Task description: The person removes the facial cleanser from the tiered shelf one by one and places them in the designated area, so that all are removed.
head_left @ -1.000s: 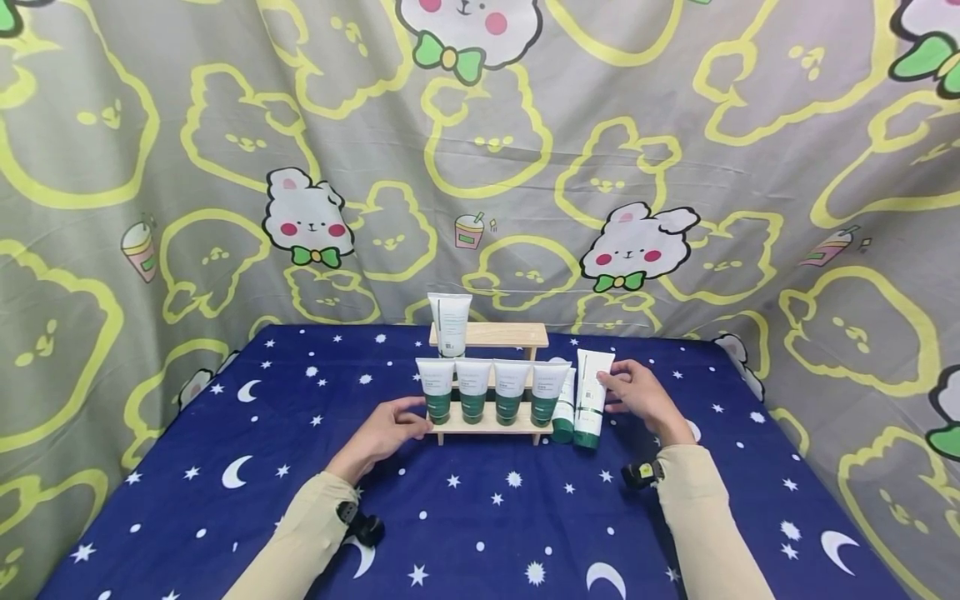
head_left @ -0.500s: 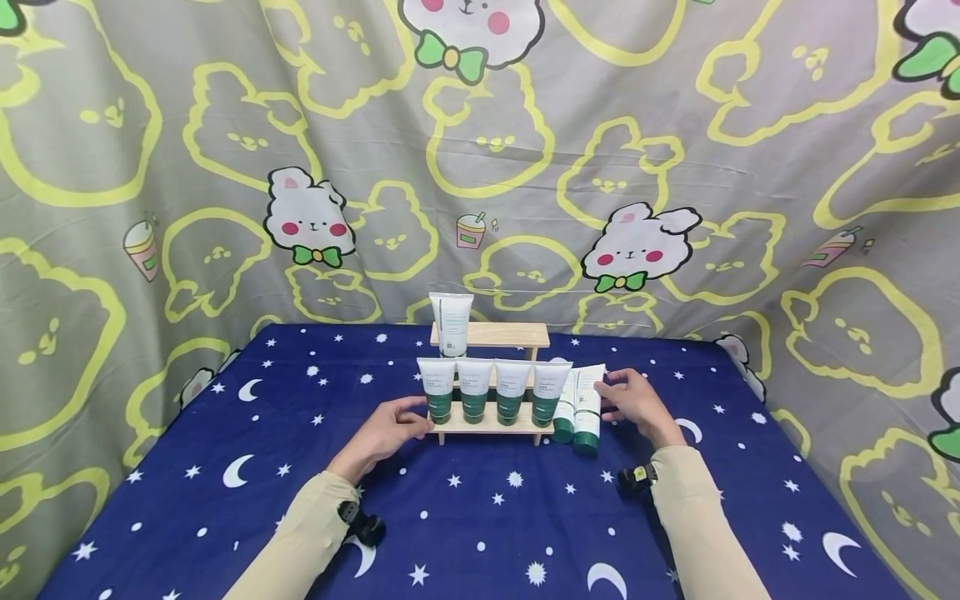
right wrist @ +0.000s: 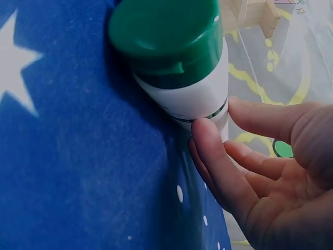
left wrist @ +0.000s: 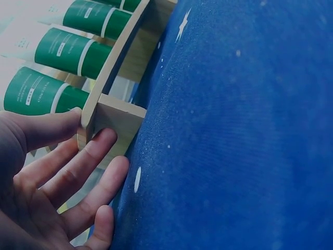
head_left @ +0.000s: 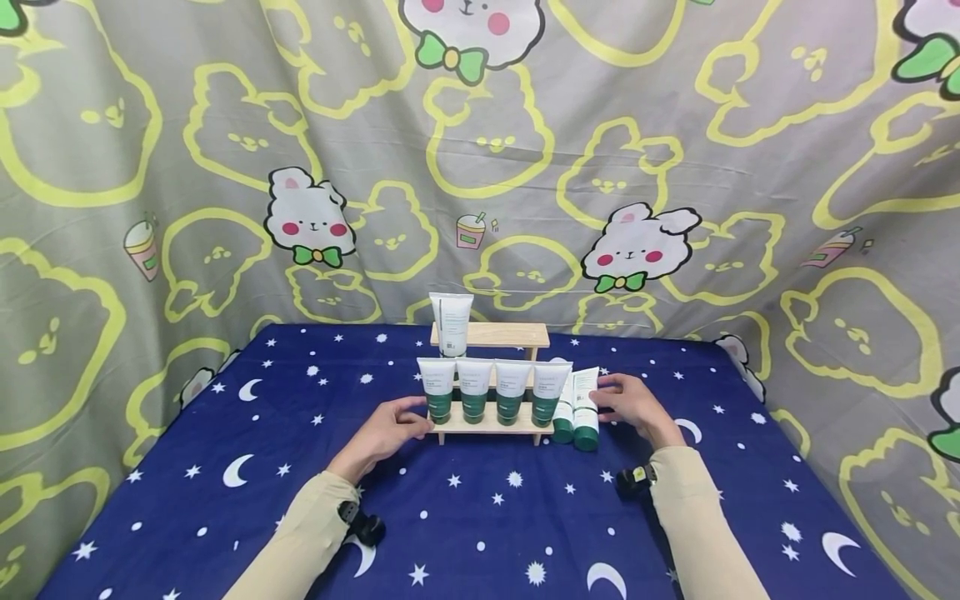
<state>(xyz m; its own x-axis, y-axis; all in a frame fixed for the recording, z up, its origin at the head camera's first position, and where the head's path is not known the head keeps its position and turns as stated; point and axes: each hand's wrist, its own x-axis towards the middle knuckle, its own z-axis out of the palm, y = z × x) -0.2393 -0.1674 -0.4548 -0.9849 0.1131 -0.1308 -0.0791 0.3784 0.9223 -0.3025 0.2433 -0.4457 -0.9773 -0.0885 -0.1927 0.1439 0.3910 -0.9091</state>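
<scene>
My left hand pinches the left end of a tiered wooden display rack; in the left wrist view the thumb is on top of the step and fingers are beneath it. Several small white-and-green squeeze tubes stand on that front step. A larger white tube stands further back on the rack. Beside the rack's right end, my right hand holds a white squeeze tube with a green cap between thumb and fingers. Another such tube is immediately left of it, partly hidden by the front row.
A dark blue cloth with moons and stars covers the table. Behind it hangs a grey curtain with cartoon prints. The rack's top step rises at the back.
The right hand has lowered the white tube and brought it slightly left, against its neighbour. My left hand stays at the rack's end.
</scene>
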